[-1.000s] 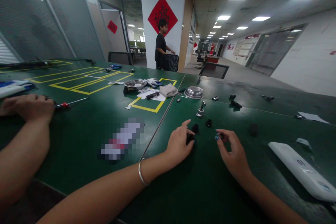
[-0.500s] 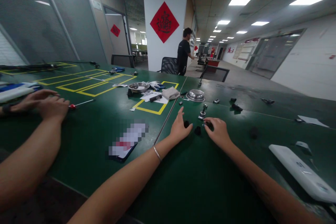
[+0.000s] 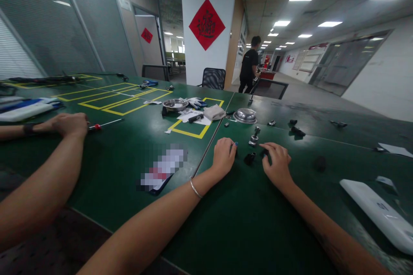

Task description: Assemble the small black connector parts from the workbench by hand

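My left hand (image 3: 223,157) rests on the green table (image 3: 245,223) with its fingers curled under; whatever is inside them is hidden. A thin bracelet (image 3: 195,188) circles that wrist. My right hand (image 3: 276,164) lies flat beside it, fingers stretched out, and the fingertips touch a small dark part. A small black cylinder (image 3: 249,158) sits between the two hands. A little metal fitting (image 3: 254,139) stands just beyond it.
Another person's hand (image 3: 69,123) and forearm lie at the left by a red-handled screwdriver (image 3: 100,126). Two steel bowls (image 3: 245,115) (image 3: 175,104), papers and gloves sit further back. A white device (image 3: 379,212) lies at the right. Someone in black (image 3: 249,65) stands by the pillar.
Both my hands slid away from me across the table to the small black parts. My left hand curled shut and my right flattened. The person by the pillar walked right.
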